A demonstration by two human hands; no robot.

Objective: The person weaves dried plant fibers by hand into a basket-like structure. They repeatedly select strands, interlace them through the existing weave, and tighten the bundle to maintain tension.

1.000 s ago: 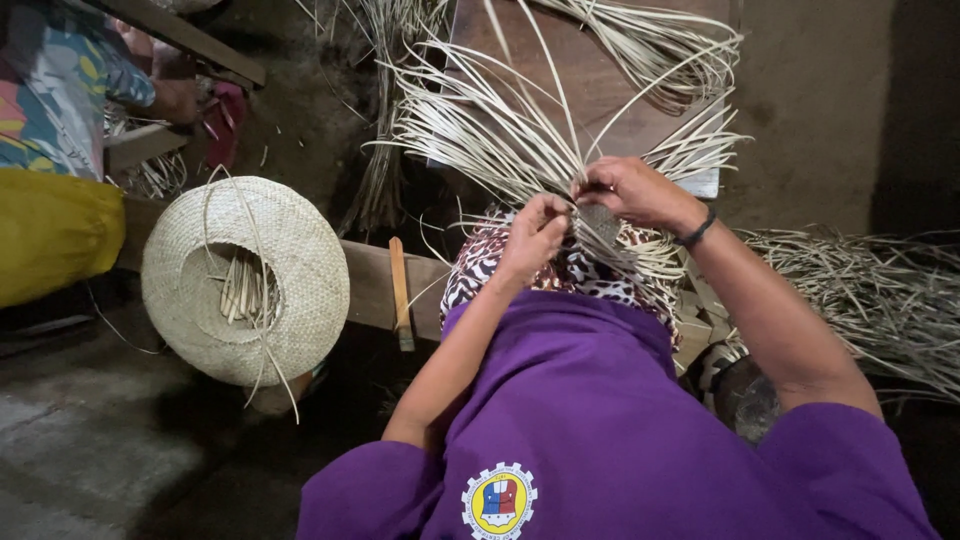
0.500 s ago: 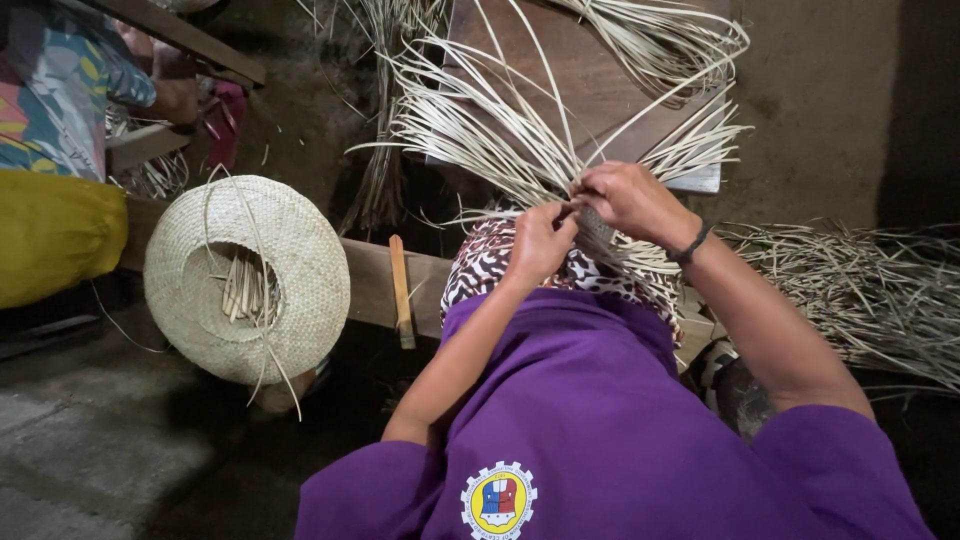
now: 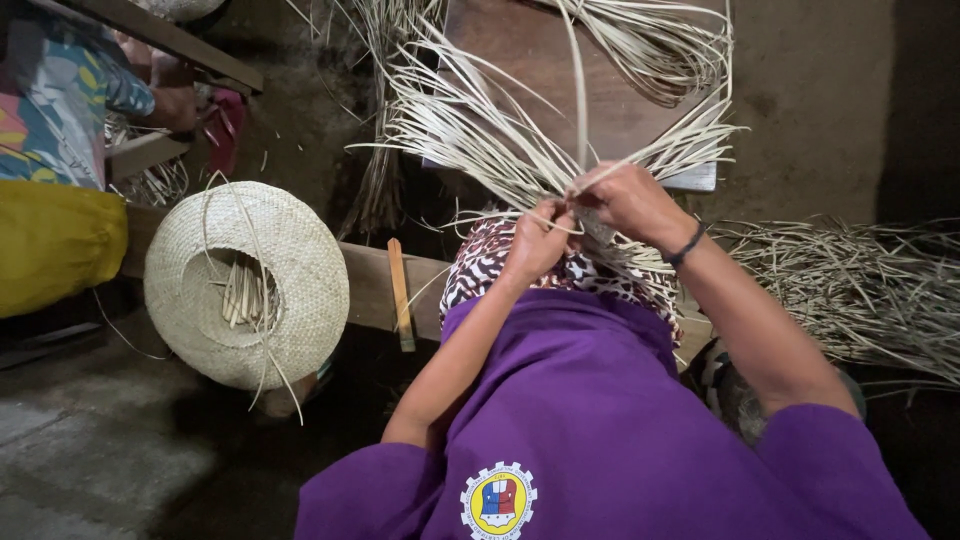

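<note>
My left hand point(image 3: 537, 240) and my right hand point(image 3: 630, 200) meet over my lap, both pinching pale straw strips point(image 3: 480, 130) of a weaving whose loose ends fan out up and to the left. The woven centre is hidden under my fingers. A dark band circles my right wrist. My purple shirt and a spotted cloth point(image 3: 480, 265) on my knees lie below the hands.
A woven straw hat point(image 3: 290, 260) lies brim-up at left, loose strips inside it. A wooden beam point(image 3: 375, 285) with a small wooden stick point(image 3: 401, 295) runs beside it. A brown board point(image 3: 560, 80) sits ahead, a straw heap point(image 3: 850, 290) at right. Another person in patterned clothing point(image 3: 50, 110) sits far left.
My hands have stayed together on the strips and shifted slightly up in view. The loose strips have swung a little as I work them.
</note>
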